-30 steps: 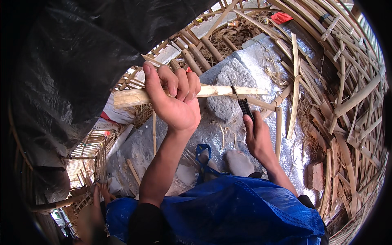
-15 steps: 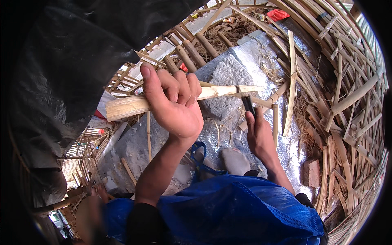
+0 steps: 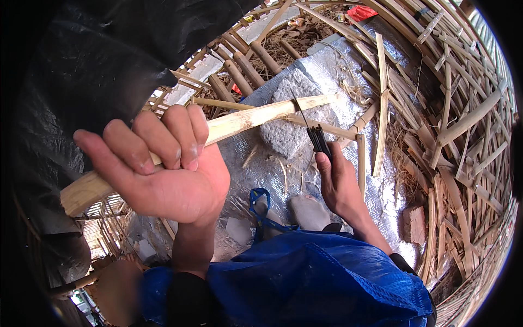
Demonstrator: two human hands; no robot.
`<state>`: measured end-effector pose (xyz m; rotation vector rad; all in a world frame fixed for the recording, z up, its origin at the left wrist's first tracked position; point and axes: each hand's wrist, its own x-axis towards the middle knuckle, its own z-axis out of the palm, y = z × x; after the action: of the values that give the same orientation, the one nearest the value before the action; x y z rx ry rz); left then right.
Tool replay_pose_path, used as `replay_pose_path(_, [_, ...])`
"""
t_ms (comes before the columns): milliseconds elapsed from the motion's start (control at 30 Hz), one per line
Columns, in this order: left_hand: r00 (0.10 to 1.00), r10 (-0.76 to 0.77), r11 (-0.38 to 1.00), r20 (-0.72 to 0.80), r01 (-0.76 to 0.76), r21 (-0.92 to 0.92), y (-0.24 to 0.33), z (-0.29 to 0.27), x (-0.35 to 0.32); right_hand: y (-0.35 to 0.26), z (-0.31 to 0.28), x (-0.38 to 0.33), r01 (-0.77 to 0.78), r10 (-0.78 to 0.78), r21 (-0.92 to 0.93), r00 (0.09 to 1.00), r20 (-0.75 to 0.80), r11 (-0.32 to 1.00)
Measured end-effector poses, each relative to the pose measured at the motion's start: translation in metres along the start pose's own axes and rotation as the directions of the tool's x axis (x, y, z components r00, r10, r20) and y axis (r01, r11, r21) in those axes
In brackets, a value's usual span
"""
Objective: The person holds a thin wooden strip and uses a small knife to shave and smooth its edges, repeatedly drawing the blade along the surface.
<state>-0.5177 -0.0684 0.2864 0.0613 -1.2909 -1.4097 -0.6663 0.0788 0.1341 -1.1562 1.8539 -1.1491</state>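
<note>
My left hand (image 3: 171, 182) is wrapped round a pale split bamboo strip (image 3: 248, 120), palm turned up, at the left of the view. The strip's thick end juts out past the hand at the left, and its thinner end reaches right over a rough grey stone block (image 3: 280, 139). In my right hand (image 3: 340, 185) is a knife (image 3: 318, 140) with a black handle. Its thin dark blade lies across the strip near the thinner end. A second bamboo piece (image 3: 335, 131) passes just behind the knife, beside the block.
Silvery sheeting (image 3: 348, 71) covers the ground. Bamboo strips (image 3: 463, 131) are piled along the right, with a reddish brick (image 3: 414, 224) below. Black plastic (image 3: 109, 65) hangs at the upper left. A blue apron (image 3: 310, 272) covers my lap. Another person (image 3: 117, 294) is at the lower left.
My left hand has moved left and closer, drawing the bamboo strip left through the blade. The knife has shifted slightly left, and more of its blade shows.
</note>
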Motion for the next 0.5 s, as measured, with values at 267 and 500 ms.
replay_pose_path(267, [0.999, -0.024, 0.994, -0.027, 0.027, 0.109, 0.030, 0.005, 0.005, -0.001, 0.002, 0.020, -0.096, 0.096, 0.000, 0.995, 0.030, 0.995])
replay_pose_path(500, [1.000, -0.012, 0.982, -0.021, 0.016, 0.190, 0.064, 0.018, 0.003, 0.019, 0.005, 0.038, -0.145, 0.149, -0.092, 0.988, 0.038, 0.985])
